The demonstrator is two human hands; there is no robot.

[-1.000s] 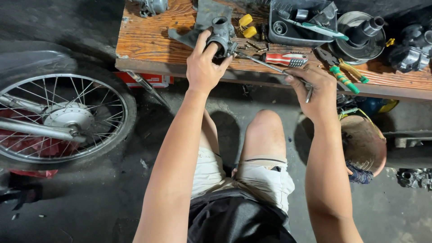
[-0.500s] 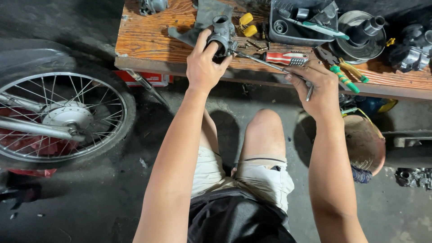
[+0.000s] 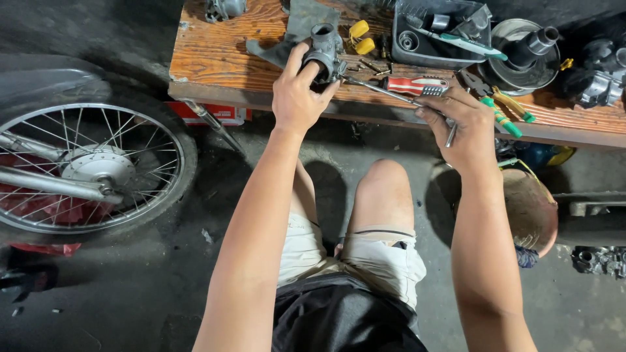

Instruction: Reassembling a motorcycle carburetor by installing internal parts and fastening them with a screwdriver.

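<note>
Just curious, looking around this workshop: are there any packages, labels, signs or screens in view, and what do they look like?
Red and white flat box or label: under the front edge of the wooden bench, left of the left hand; oblong, partly hidden.
No signs or screens show.

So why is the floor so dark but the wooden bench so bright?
Head view: light falls on the wooden bench and both arms, while the concrete floor sits in shadow; the knees cast dark shadows on it. The left hand, gripping the grey carburetor, looks sharp, as does the spoked wheel. Edges bend slightly, wide-lens style.
</note>
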